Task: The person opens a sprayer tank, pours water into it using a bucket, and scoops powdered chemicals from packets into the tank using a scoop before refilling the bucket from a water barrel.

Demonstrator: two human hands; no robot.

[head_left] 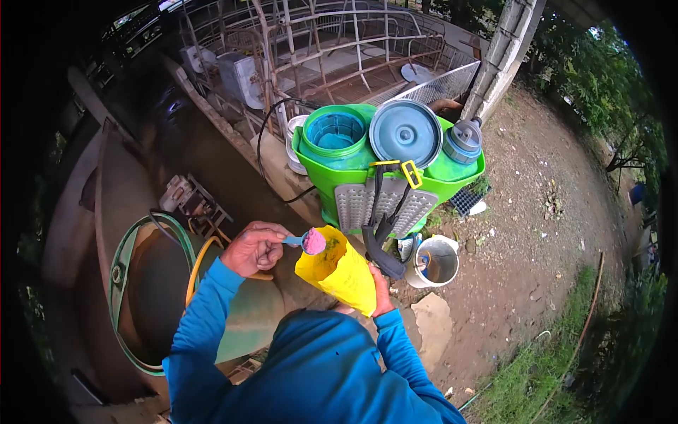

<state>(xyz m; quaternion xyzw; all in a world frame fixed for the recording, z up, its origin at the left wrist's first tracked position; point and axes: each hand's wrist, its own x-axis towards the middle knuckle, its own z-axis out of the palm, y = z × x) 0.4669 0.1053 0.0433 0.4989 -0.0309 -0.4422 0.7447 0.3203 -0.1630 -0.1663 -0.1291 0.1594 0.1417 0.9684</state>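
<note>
My left hand (253,249) is closed on the handle of a blue measuring scoop (291,241). Pink powder (314,242) is heaped in its bowl, level with the mouth of a yellow bag (342,277). The bag's top gapes open, and my right hand (381,291) grips its lower right side; part of that hand is hidden behind it. Just beyond stands a green backpack sprayer (321,187). Its round filler opening (335,133) is uncovered, with a blue-grey lid (406,136) resting beside it on top.
A white bucket (433,261) stands right of the sprayer's base. Black straps (381,212) hang down the sprayer's near side. On my left are a large green-rimmed drum (123,283) and an orange hose (198,265). Metal railings (339,42) rise behind; bare soil (522,205) lies right.
</note>
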